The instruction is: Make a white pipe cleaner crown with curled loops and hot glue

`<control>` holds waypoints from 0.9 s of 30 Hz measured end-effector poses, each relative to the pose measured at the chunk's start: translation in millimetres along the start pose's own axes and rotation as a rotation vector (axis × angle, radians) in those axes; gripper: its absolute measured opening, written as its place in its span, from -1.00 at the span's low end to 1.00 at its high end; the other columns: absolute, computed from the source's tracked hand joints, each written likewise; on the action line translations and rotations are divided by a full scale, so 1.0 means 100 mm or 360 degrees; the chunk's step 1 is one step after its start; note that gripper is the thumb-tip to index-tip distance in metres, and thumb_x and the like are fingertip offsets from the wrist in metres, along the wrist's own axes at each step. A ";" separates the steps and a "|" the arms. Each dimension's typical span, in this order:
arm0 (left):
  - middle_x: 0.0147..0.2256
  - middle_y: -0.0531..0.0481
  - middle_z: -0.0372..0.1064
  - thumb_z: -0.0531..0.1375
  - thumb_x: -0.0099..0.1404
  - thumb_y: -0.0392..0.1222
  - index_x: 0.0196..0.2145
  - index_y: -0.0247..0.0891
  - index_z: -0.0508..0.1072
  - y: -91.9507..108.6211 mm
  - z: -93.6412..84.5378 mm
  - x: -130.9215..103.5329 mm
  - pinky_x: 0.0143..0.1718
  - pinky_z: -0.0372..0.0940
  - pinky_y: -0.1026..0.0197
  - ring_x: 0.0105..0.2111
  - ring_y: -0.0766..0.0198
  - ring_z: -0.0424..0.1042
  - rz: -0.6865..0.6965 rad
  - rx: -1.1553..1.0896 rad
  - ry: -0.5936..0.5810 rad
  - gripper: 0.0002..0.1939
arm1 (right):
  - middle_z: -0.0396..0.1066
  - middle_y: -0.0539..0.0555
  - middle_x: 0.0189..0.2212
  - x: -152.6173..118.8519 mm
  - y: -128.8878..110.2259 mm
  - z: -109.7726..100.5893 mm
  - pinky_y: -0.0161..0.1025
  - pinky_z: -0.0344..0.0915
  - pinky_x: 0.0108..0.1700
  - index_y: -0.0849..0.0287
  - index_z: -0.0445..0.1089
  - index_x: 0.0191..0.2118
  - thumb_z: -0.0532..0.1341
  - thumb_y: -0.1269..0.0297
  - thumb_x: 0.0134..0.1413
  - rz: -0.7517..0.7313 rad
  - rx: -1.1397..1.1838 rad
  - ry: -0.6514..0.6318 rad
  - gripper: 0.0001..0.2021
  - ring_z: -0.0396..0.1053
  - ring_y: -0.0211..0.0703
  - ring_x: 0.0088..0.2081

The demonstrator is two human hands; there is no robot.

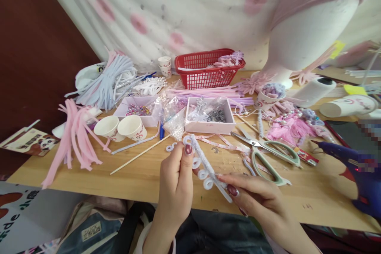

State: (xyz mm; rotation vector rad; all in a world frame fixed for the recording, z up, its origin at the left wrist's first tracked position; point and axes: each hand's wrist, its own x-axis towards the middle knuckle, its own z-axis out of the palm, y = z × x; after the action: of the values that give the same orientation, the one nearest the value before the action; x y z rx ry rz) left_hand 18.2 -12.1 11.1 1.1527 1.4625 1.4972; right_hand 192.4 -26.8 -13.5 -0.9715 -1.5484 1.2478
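Between both hands, above the front edge of the table, slants a pale lavender pipe cleaner piece (203, 159) with several small curled loops along its left side. My left hand (177, 178) pinches its upper end between thumb and fingers. Lower down, my right hand (256, 198) grips the strip near its tail, fingers pressed together. A loose small curl (170, 147) lies just left of my left fingertips. Green-handled scissors (258, 147) lie with blades apart to the right, beyond my right hand.
A blue glue gun (348, 162) stands at the right edge. Behind are a white bead box (210, 127), a red basket (193, 75) and paper cups (132, 127). Pink pipe cleaners (74, 135) and a wooden stick (137, 156) lie left. A white mannequin head (309, 35) stands back right.
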 end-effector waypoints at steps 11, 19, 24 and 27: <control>-0.63 0.16 0.12 0.10 0.40 0.15 -0.53 -0.18 0.25 0.02 -0.01 -0.01 -0.54 0.05 0.27 -0.60 0.36 0.14 0.0003 0.0049 -0.0017 -0.55 | 0.55 0.00 -0.49 -0.03 0.04 0.00 -0.40 0.25 -0.54 -0.22 0.60 -0.03 0.27 0.30 0.25 0.0043 0.0037 -0.0028 -0.72 0.33 -0.30 -0.58; -0.57 0.14 0.20 0.04 0.44 0.17 -0.46 -0.19 0.29 -0.04 -0.04 0.02 -0.53 0.09 0.31 -0.58 0.38 0.13 0.0059 -0.0036 -0.0117 -0.56 | 0.42 -0.03 -0.62 -0.05 0.09 0.09 -0.42 0.29 -0.49 -0.14 0.63 -0.09 0.33 0.09 0.19 0.0308 0.0467 0.0217 -0.80 0.27 -0.35 -0.59; -0.58 0.16 0.17 0.09 0.44 0.07 -0.44 -0.20 0.31 -0.05 -0.01 -0.08 -0.52 0.07 0.31 -0.57 0.39 0.12 -0.0033 -0.0083 -0.0161 -0.63 | 0.44 -0.02 -0.59 -0.03 0.11 0.09 -0.42 0.31 -0.48 -0.16 0.61 -0.04 0.29 0.12 0.24 0.0263 0.0533 0.0125 -0.78 0.28 -0.34 -0.58; -0.57 0.14 0.19 0.08 0.46 -0.03 -0.44 -0.20 0.31 -0.07 0.00 -0.12 -0.49 0.09 0.31 -0.56 0.39 0.17 -0.0063 -0.0074 -0.0142 -0.67 | 0.44 -0.02 -0.58 -0.03 0.11 0.10 -0.43 0.30 -0.48 -0.15 0.60 -0.03 0.28 0.15 0.25 0.0219 0.0482 0.0109 -0.78 0.27 -0.34 -0.57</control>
State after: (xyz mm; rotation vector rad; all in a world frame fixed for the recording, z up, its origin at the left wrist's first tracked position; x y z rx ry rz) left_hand 21.6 -22.8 2.6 1.1419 1.3758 1.4273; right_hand 184.5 -30.4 -26.2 -0.9227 -1.2125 1.4798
